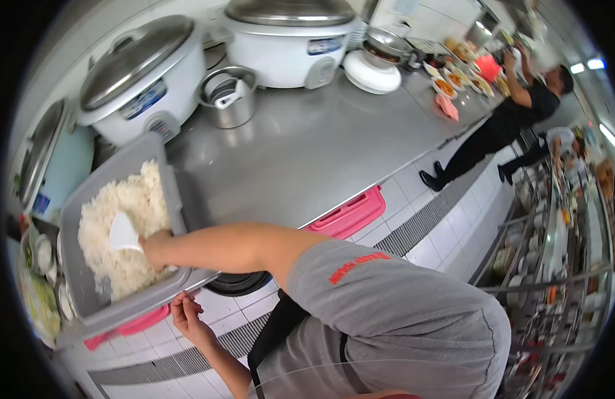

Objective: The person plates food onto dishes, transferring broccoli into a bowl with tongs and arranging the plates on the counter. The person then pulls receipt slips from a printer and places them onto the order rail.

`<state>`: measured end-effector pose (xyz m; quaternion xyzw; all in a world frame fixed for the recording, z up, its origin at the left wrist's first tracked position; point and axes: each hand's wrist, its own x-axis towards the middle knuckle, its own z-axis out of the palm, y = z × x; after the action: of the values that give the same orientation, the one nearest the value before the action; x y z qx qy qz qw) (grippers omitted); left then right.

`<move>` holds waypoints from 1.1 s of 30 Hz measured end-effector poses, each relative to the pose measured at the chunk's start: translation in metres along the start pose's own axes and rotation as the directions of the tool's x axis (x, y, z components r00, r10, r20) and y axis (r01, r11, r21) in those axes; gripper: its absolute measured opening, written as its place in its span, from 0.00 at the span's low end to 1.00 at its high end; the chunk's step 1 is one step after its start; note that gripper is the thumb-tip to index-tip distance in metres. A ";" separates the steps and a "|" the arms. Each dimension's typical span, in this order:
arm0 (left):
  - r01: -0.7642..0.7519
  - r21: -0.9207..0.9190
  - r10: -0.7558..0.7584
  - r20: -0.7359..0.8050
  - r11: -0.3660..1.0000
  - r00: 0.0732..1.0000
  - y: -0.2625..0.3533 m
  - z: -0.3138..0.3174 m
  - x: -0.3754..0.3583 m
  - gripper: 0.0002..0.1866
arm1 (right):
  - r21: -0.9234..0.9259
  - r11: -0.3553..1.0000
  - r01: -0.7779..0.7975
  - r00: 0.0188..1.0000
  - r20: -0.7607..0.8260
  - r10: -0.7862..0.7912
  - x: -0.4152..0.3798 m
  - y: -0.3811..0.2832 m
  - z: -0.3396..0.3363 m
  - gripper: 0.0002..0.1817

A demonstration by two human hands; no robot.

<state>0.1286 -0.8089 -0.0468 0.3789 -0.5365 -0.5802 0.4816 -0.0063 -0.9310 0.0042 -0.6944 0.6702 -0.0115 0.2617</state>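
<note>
A grey plastic tub [166, 174] full of cooked white rice [124, 199] stands at the left end of the steel counter. My right hand [157, 249] reaches over the tub's near side, wrapped round the handle of a white rice paddle [124, 233]. The paddle's blade lies against the rice; my fingers are partly hidden behind the wrist. My left hand [190, 318] hangs just outside the tub, below the counter edge. Its fingers are loosely bent and apart, with nothing visible in them.
Rice cookers [141, 80] line the back of the steel counter [267, 166], beside a metal pot [229, 100] holding utensils. A white scale-like base [372, 72] supports metal bowls. Food plates [445, 88] sit farther right, near a person in black [503, 116]. A pink bin [354, 213] is underneath.
</note>
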 end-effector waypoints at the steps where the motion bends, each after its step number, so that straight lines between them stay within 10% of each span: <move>1: 0.000 -0.005 0.001 0.048 1.000 0.999 0.001 0.012 0.000 0.07 | -0.128 0.990 0.060 0.997 0.055 -0.053 -0.007 -0.002 0.000 0.46; 5: -0.013 -0.063 0.018 0.082 0.998 0.996 0.003 0.042 0.000 0.07 | -0.256 0.967 0.009 0.999 -0.046 -0.021 0.023 0.000 0.023 0.43; 8: -0.028 -0.056 0.033 0.091 0.998 0.995 0.007 0.053 -0.010 0.07 | 0.239 0.971 0.006 0.946 -0.317 0.072 -0.030 0.003 -0.016 0.39; 10: -0.020 -0.043 0.026 0.137 0.999 0.990 -0.002 0.053 -0.016 0.07 | 0.875 0.484 0.023 1.000 -0.024 -0.004 -0.081 0.015 -0.047 0.38; 12: -0.001 -0.051 0.010 0.169 0.999 0.986 -0.004 0.070 -0.025 0.06 | 0.680 0.662 0.314 0.944 -0.301 -0.138 -0.127 0.041 -0.047 0.36; 14: 0.042 -0.051 -0.029 0.224 0.998 0.974 -0.005 0.094 -0.035 0.06 | 0.344 0.690 0.637 0.645 -0.727 -0.234 -0.175 0.086 -0.016 0.37; 16: 0.049 -0.035 -0.036 0.310 0.998 0.950 -0.008 0.133 -0.051 0.07 | 0.264 0.701 0.662 0.518 -0.837 -0.175 -0.272 0.131 0.007 0.37; 18: 0.035 -0.012 -0.027 0.419 0.999 0.908 -0.009 0.187 -0.074 0.07 | 0.738 0.537 0.409 0.862 -0.506 0.039 -0.385 0.173 0.033 0.36; 20: 0.047 -0.016 -0.031 0.529 0.999 0.848 -0.011 0.249 -0.107 0.06 | 0.875 0.392 0.283 0.841 -0.423 0.337 -0.478 0.206 0.085 0.28; 22: 0.057 -0.013 -0.035 0.646 0.998 0.763 -0.015 0.314 -0.148 0.06 | 0.806 0.526 0.272 0.652 -0.556 0.516 -0.556 0.241 0.154 0.23; 23: 0.063 -0.039 -0.019 0.691 0.997 0.723 -0.020 0.350 -0.172 0.06 | 0.943 0.313 0.116 0.676 -0.306 0.670 -0.614 0.239 0.154 0.18; 26: 0.068 -0.047 -0.005 0.793 0.997 0.609 -0.030 0.463 -0.251 0.06 | 0.973 0.121 0.194 0.286 -0.174 0.942 -0.727 0.260 0.203 0.16; 28: 0.086 -0.040 -0.007 0.873 0.995 0.487 -0.024 0.541 -0.321 0.06 | 0.936 0.112 0.332 0.127 -0.162 0.979 -0.798 0.287 0.220 0.15; 33: 0.079 -0.007 0.005 1.000 0.997 0.026 -0.014 0.704 -0.458 0.06 | 0.972 0.225 -0.069 -0.371 -0.234 0.899 -0.971 0.405 0.280 0.14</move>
<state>-0.4327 -0.1863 0.0010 -0.1341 -0.6925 -0.7081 -0.0333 -0.3769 0.0903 -0.0656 0.1314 0.8365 -0.5268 -0.0740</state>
